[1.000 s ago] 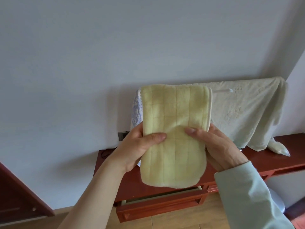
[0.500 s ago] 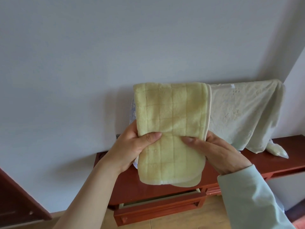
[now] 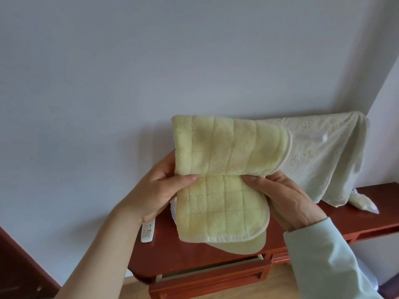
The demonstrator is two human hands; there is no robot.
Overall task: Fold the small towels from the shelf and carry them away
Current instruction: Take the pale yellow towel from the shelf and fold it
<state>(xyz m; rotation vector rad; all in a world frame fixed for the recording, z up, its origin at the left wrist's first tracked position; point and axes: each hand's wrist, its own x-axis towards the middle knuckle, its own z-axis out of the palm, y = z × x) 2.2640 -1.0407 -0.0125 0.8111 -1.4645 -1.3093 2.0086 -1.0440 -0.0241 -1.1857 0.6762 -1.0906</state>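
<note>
I hold a small pale-yellow towel with a grid pattern in the air in front of the wall. It is creased across its middle, the upper half tipping forward over the lower half. My left hand pinches its left edge at the crease, thumb on the front. My right hand grips the right edge at the same crease. The lower end hangs down over the red-brown shelf.
A large pale-green embroidered cloth drapes over something on the shelf behind the towel. A white remote control lies on the shelf's left end. A clear plastic bag lies at the right. A drawer front stands below.
The towel's upper half has bent forward and down at the middle crease, and both hands have drawn closer together. The camera has tilted so the shelf sits lower.
</note>
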